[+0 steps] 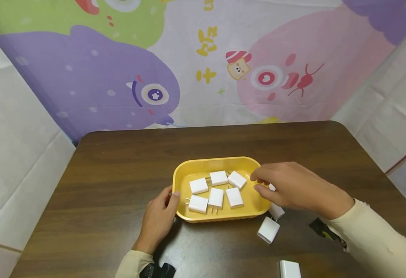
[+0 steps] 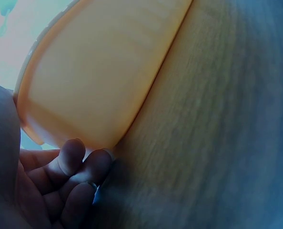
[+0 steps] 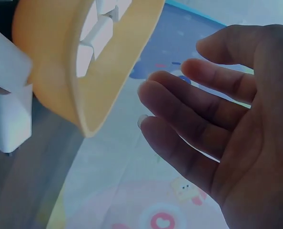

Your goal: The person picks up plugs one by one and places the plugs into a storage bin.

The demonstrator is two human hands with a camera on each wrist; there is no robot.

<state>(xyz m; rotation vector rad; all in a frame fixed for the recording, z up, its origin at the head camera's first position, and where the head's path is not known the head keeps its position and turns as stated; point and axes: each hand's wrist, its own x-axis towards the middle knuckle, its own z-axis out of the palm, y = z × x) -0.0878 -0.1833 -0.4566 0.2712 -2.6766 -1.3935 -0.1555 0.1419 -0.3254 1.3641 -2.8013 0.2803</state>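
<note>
Lying nearest, a lone white wall charger [image 1: 290, 269] is resting on the worktop [image 1: 102, 193], well apart from the others. Farther in, a front charger [image 1: 268, 229] and a back charger [image 1: 276, 211] are sitting close together just off the near right corner of the yellow tray [image 1: 253, 202]. The left hand [image 1: 158, 220] is pinching the tray's left edge, thumb at the rim and fingers against the outer wall. Opposite, the right hand [image 1: 284, 183] is hovering by the right edge, empty, its fingers loosely bent and its thumb apart.

A hard press from the left thumb could be tipping the tray and sending the six chargers [image 1: 215, 198] inside it sliding; a low sweep of the right cuff [image 1: 366, 227] could be knocking the loose pair away. Prongs are poking out at different angles, so they could be catching on neighbours.

The right hand is also partly hiding another charger [image 1: 271, 187]; whether it is lying inside the rim, I cannot tell. Beyond the worktop's far edge, a cartoon-printed cloth [image 1: 196, 96] is hanging.
</note>
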